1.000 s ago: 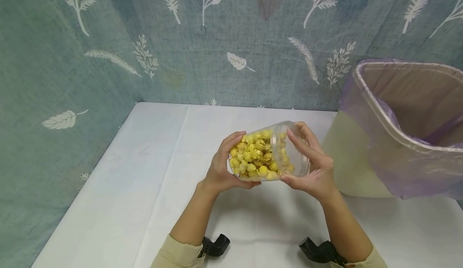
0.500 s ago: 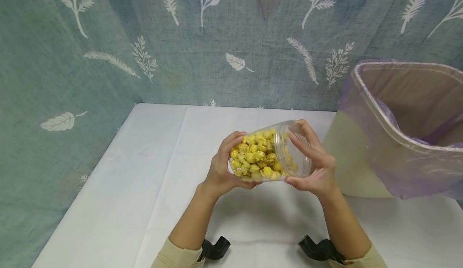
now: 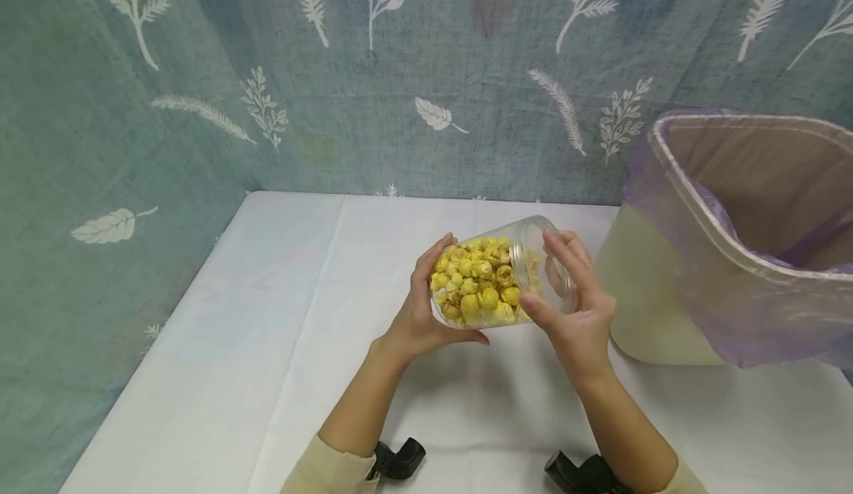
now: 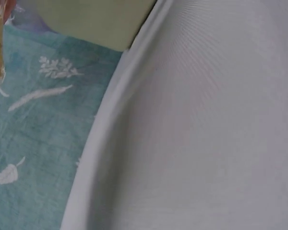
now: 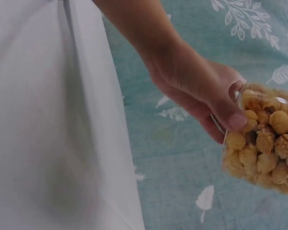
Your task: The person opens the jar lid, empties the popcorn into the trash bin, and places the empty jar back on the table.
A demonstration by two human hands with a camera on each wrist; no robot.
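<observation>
My right hand point(image 3: 583, 309) has shifted its thumb up from the lower edge onto the near side, and the jar sits a touch further right. From the left: my left hand point(image 3: 426, 312) cradles the base of the clear jar point(image 3: 496, 232), held tilted above the white table point(image 3: 266, 294), popcorn point(image 3: 469, 268) inside. My right fingers and thumb curl round what looks like a clear lid point(image 3: 533, 242). I'd keep the base firm and spread pressure evenly, lest thin plastic flex. Rightmost stands the bag-lined bin point(image 3: 656, 309).
</observation>
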